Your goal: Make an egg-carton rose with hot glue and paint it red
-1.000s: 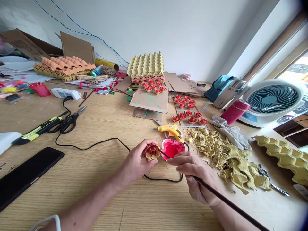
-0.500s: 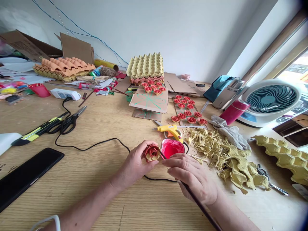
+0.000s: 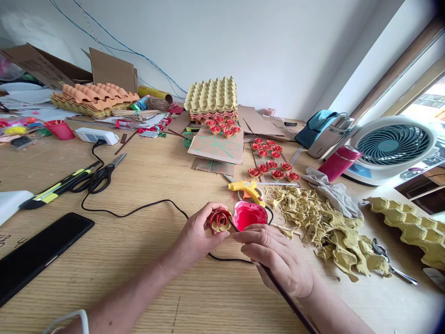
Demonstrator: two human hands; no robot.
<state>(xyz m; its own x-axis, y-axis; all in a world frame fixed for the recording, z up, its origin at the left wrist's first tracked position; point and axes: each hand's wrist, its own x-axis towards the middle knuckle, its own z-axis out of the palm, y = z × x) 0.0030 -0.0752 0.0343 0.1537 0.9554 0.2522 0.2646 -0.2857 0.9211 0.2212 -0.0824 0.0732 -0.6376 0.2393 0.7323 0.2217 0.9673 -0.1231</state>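
Note:
Between the thumb and fingers of my left hand (image 3: 199, 232) sits a rose made of egg-carton pulp (image 3: 220, 220), mostly red, with bare yellowish petals on its lower front. My right hand (image 3: 278, 257) is closed round a dark, long-handled paintbrush (image 3: 283, 290). The brush's tip end meets the rose's right edge; the bristles are too small to make out. Just behind my right hand stands a small dish of red paint (image 3: 249, 214). A yellow glue gun (image 3: 247, 189) lies beyond the dish, its black cord running across the table below my hands.
Torn egg-carton scraps (image 3: 333, 227) cover the right side. Finished red roses (image 3: 271, 164) stand on cardboard behind, near stacked egg trays (image 3: 211, 95). Scissors (image 3: 100, 176), a utility knife (image 3: 57, 188) and a black phone (image 3: 41, 255) lie left. A white fan (image 3: 392, 146) stands far right.
The bare patch on the rose's front looks smaller, with more red around it. Both hands keep nearly the same place; the whole view has shifted slightly.

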